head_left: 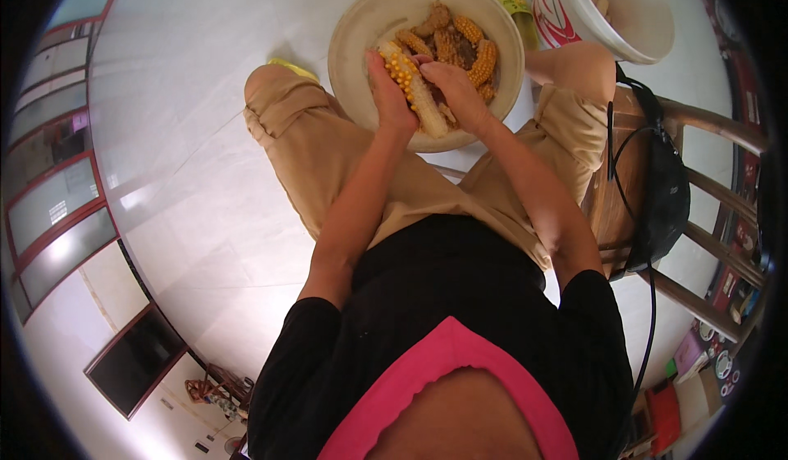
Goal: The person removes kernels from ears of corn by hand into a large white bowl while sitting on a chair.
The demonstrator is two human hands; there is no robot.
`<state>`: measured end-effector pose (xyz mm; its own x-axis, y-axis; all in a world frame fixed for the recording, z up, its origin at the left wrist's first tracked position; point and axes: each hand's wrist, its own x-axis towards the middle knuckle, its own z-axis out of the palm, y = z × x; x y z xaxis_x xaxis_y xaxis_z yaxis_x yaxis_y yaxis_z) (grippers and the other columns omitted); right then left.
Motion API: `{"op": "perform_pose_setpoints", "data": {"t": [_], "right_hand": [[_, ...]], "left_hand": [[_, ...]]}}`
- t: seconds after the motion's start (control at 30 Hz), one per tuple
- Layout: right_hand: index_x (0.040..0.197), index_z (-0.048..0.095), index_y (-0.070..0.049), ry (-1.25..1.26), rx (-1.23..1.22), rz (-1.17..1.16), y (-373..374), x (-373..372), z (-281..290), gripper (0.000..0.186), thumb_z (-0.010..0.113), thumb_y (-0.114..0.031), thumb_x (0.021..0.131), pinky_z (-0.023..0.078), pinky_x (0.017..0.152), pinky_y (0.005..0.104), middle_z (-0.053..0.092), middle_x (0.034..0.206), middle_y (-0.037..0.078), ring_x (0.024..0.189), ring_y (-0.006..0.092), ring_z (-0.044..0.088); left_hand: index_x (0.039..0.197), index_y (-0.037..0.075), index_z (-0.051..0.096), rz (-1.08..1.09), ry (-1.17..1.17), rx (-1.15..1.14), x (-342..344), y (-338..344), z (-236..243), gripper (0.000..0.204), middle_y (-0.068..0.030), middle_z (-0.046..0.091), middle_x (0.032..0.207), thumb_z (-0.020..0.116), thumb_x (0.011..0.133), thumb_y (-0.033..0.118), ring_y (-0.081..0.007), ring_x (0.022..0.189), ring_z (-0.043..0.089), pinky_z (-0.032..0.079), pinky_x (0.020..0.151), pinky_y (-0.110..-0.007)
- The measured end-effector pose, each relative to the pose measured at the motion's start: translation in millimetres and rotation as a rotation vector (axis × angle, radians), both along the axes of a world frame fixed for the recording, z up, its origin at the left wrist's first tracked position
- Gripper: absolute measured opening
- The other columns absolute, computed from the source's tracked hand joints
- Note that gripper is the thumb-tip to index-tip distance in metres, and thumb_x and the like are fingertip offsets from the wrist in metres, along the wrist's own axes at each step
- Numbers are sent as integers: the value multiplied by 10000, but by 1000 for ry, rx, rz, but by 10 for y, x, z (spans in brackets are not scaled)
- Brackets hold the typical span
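Two bare hands on a half-stripped corn cob (425, 107) over a round basin.
The cob slants from 11 toward 5 o'clock, its upper part beaded with glossy yellow kernels, its lower part pale and rough. The left hand (392, 97) is wrapped along its 9 o'clock side, gripping it; the right hand (460, 92) curls at its 3 o'clock side, though I cannot tell how firmly it closes. The shallow, dull cream basin (349, 62) sits at 12 o'clock, with knobbly, kernelled cobs (483, 62) toward its 2 o'clock side. A smooth white bucket (562, 13) stands at 1 o'clock.
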<state>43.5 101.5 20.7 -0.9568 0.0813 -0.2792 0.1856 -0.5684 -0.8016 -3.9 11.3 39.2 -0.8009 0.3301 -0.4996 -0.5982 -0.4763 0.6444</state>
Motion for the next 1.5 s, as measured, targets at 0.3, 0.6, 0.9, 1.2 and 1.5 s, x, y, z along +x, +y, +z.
{"op": "perform_pose_setpoints", "data": {"t": [0.3, 0.6, 0.9, 1.2, 1.5], "right_hand": [[795, 550, 78, 54, 255, 24, 18, -8, -9, 291, 528, -207, 741, 394, 623, 221, 530, 734, 23, 709, 69, 458], [711, 518, 91, 135, 490, 44, 62, -22, -86, 251, 449, -150, 714, 405, 665, 269, 553, 726, 122, 739, 141, 526], [786, 544, 45, 33, 305, -36, 28, -20, -134, 238, 413, -140, 717, 386, 542, 251, 509, 646, 61, 585, 118, 471], [734, 520, -43, -232, 59, 122, 143, 18, 148, 197, 447, -225, 744, 330, 460, 218, 448, 614, -13, 519, 78, 404], [830, 556, 16, -183, 57, 63, 58, 28, -150, 217, 449, -145, 731, 359, 500, 217, 503, 681, 14, 574, 78, 446]], "left_hand": [[824, 43, 513, -17, 33, -28, 4, 11, -117, 528, -77, 548, 773, 325, 810, 537, -173, 725, 528, 441, 674, -292], [886, 56, 512, -53, 231, -234, 71, 31, -236, 421, -57, 554, 797, 378, 833, 452, -142, 721, 535, 436, 669, -265], [908, 54, 499, -69, 121, -70, -4, -6, -191, 414, -60, 556, 787, 371, 837, 441, -159, 687, 540, 456, 636, -282], [879, 49, 505, -137, 295, -270, 90, 29, -145, 386, -38, 529, 789, 403, 837, 419, -112, 683, 495, 412, 604, -255], [1012, 77, 476, -116, 37, -109, 39, 52, -133, 411, -48, 534, 888, 379, 839, 438, -164, 772, 532, 446, 689, -290]]}}
